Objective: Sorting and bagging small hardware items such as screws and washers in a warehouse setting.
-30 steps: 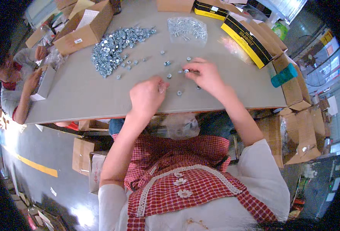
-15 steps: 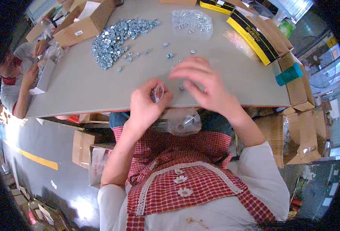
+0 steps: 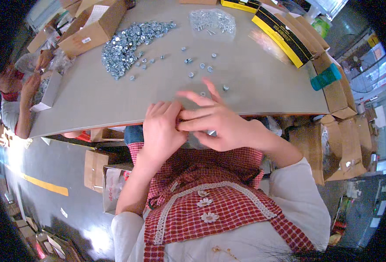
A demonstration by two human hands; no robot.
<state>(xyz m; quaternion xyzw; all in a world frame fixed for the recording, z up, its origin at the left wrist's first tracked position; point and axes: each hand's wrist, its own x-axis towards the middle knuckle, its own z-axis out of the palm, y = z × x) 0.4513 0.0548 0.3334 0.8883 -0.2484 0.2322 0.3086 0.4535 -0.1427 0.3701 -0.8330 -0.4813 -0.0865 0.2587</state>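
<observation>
While grey floor (image 3: pixel 44 166) lies at left, grey table (image 3: pixel 88 100) bears carton (image 3: pixel 88 40) far left, black-and-yellow box (image 3: pixel 282 36) far right | left hand (image 3: pixel 161 129) and right hand (image 3: pixel 223 126) touch over near edge, hiding contents; both grips cannot be told | metal fasteners (image 3: pixel 124 50) lie heaped left, several loose beyond hands

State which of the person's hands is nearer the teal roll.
Right. The right hand is left of the teal roll and lower in the picture; the left hand is farther left, beyond the right one.
</observation>
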